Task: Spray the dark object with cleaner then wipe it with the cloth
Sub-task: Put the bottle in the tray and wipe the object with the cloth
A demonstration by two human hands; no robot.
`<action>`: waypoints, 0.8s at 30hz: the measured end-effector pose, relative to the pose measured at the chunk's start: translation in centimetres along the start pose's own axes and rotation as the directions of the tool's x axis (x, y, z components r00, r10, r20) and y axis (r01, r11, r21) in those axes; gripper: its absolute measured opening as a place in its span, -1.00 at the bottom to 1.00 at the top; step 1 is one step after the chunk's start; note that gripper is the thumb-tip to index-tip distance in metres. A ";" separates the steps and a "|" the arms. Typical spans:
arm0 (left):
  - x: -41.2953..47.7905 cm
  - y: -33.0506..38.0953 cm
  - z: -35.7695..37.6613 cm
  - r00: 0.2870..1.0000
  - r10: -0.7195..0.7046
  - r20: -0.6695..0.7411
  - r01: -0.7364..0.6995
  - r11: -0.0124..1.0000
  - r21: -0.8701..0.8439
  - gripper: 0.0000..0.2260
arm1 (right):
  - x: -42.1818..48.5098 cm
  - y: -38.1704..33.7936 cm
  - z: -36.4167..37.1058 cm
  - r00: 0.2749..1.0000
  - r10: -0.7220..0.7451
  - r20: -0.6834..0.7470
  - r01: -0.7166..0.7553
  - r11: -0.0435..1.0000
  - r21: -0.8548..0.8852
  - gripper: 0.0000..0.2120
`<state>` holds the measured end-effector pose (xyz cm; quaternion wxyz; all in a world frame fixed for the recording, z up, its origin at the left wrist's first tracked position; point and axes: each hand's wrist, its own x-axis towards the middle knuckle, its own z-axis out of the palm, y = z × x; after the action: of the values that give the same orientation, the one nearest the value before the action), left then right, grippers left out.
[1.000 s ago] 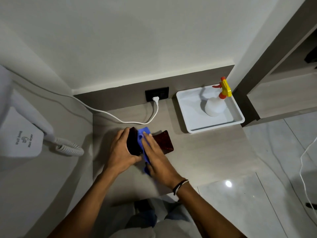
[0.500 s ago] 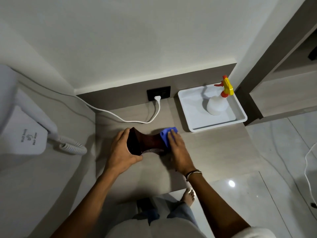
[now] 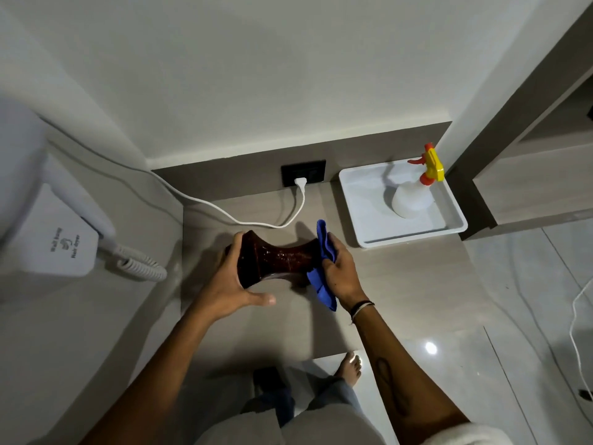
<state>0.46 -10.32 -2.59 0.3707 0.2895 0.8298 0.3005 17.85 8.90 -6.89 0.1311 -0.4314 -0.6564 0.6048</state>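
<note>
The dark object (image 3: pixel 279 260) is a glossy dark brown, hourglass-shaped piece lying on its side just above the grey counter (image 3: pixel 401 284), its surface speckled with wet drops. My left hand (image 3: pixel 229 284) grips its wide left end. My right hand (image 3: pixel 340 271) presses a blue cloth (image 3: pixel 322 264) against its right end, and the cloth hides that end. The white spray bottle (image 3: pixel 414 197) with its yellow and orange trigger head stands in the white tray (image 3: pixel 359 213) at the back right, apart from both hands.
A white cable (image 3: pixel 231 216) runs across the counter to a plug in the black wall socket (image 3: pixel 303 172). A white wall hair dryer (image 3: pixel 54 232) with a coiled cord hangs at the left. The counter's front edge is near my bare foot (image 3: pixel 349 367).
My right hand slid the blue cloth from the object's left part along to its right end. The object now sits raised and turned sideways between both hands.
</note>
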 end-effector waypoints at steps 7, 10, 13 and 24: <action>0.3 1.8 0.6 0.953 0.167 -0.255 -0.136 0.982 0.132 -0.34 | -5.6 -1.0 6.3 0.832 -0.416 0.368 0.526 0.803 -0.281 -0.14; 0.3 2.2 0.3 0.941 0.213 -0.262 -0.189 0.975 0.113 -0.49 | -6.1 -1.9 7.4 0.816 -0.458 0.353 0.528 0.839 -0.131 -0.16; 0.5 1.9 -0.5 0.955 0.193 -0.225 -0.145 0.966 0.213 -0.22 | -5.1 0.5 5.7 0.817 -0.430 0.385 0.573 0.683 -0.453 -0.13; 0.1 2.4 -0.3 0.947 0.199 -0.253 -0.164 0.975 0.151 -0.29 | -6.0 -2.1 7.6 0.799 -0.449 0.400 0.572 0.773 -0.275 -0.16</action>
<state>0.79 -8.78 -0.68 0.2069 0.3448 0.8595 0.3156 15.26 -0.40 -4.67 0.1004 -0.1501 -0.8665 0.4654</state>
